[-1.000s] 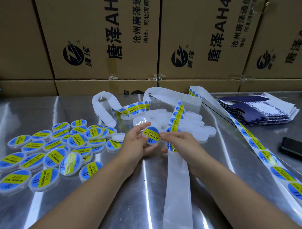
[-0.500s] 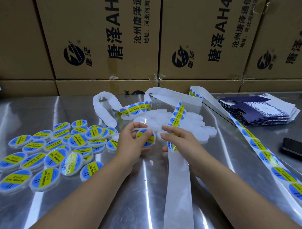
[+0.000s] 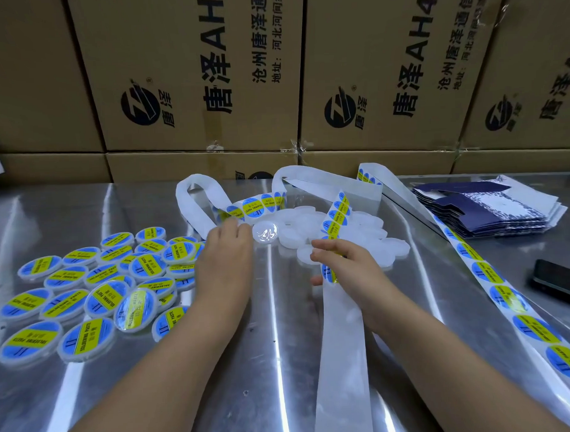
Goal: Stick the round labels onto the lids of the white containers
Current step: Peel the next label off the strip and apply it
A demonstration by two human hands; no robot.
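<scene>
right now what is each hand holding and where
The right hand pinches the label strip at its edge, beside a label. The left hand lies palm down by the labelled containers; whether it holds anything cannot be told.

The left hand (image 3: pixel 227 260) shows only its back, so whatever lies under its palm is hidden. The right hand (image 3: pixel 350 268) covers part of the strip (image 3: pixel 341 343), which runs off the bottom edge. The phone (image 3: pixel 560 282) is cut off at the right edge, and the boxes (image 3: pixel 191 73) at the top.
</scene>
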